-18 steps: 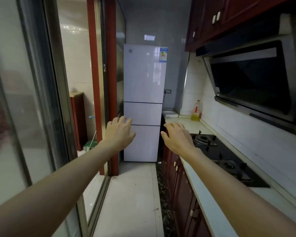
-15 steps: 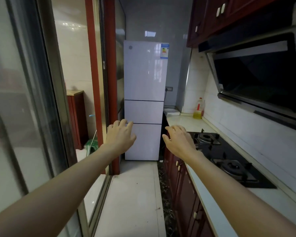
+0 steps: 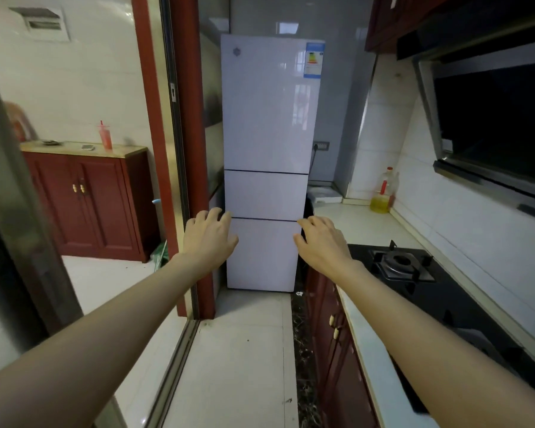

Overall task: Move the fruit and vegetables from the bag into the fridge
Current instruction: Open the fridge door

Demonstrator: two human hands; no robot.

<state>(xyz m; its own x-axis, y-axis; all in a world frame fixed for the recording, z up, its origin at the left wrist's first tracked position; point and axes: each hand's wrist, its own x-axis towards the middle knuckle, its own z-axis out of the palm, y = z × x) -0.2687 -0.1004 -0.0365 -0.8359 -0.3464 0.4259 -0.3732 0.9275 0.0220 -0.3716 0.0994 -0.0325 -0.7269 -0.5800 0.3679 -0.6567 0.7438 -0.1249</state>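
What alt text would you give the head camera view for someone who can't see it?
Two empty hands, left hand and right hand, reach forward toward a closed white three-door fridge at the end of a narrow kitchen. A gas hob sits on the counter to the right.

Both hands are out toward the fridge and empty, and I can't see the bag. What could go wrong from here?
1. Neither the left hand nor the right hand holds anything, and no bag is in view, so the produce may be forgotten.
2. All three doors of the fridge are closed, so one must be opened first.
3. The passage is narrow; the right arm passes close to the gas hob.
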